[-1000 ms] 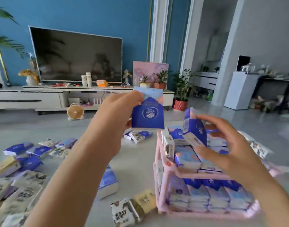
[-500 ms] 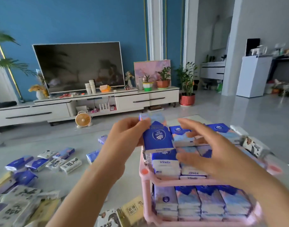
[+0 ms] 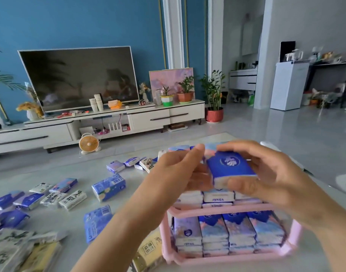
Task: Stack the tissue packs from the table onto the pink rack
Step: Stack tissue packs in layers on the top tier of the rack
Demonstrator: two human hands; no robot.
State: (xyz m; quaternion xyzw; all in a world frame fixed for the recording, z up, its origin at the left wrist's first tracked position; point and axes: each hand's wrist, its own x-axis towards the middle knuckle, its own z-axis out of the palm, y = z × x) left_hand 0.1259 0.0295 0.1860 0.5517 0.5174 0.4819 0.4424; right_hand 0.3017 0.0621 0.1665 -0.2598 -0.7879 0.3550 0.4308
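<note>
The grey table (image 3: 80,165) fills the lower frame, with loose tissue packs (image 3: 108,187) scattered across its left. At lower right, the pink rack (image 3: 217,210) holds rows of packs on both shelves, and one top-shelf label reads "Vinda" upside down. Just above that shelf, the left hand (image 3: 180,169) and right hand (image 3: 276,179) grip one blue pack (image 3: 231,165) between them.

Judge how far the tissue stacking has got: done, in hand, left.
Done: the pink rack has a full lower shelf and stacked packs on top. In hand: the left hand and right hand hold a blue pack over them. Left: many loose packs on the table.
</note>
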